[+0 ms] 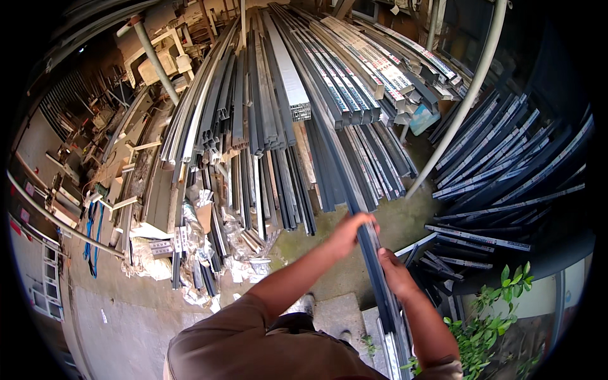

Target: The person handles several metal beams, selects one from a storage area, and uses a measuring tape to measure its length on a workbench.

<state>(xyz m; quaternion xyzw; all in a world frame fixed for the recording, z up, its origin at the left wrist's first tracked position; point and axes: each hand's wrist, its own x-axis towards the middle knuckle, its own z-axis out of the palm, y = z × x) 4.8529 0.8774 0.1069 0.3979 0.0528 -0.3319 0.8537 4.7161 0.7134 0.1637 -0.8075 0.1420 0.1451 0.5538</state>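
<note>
A long dark grey metal profile [373, 269] runs from the stack toward my body and passes below me on the right. My left hand [345, 234] grips it just in front of the stack's near end, fingers wrapped over its top. Closer to me, my right hand [396, 273] holds the same profile from its right side, thumb along the top. The fingers under the profile are hidden. Ahead of my hands, the profile lies among the stacked dark profiles [320, 101], so its far end cannot be picked out.
Labelled box-section profiles [361, 107] fill the upper rack, with more lengths [297, 183] below. A slanted pole [465, 104] stands at right, beside another pile of dark profiles [494, 164]. A leafy plant [491, 316] is near my right arm. Plastic wrapping [196, 234] litters the left.
</note>
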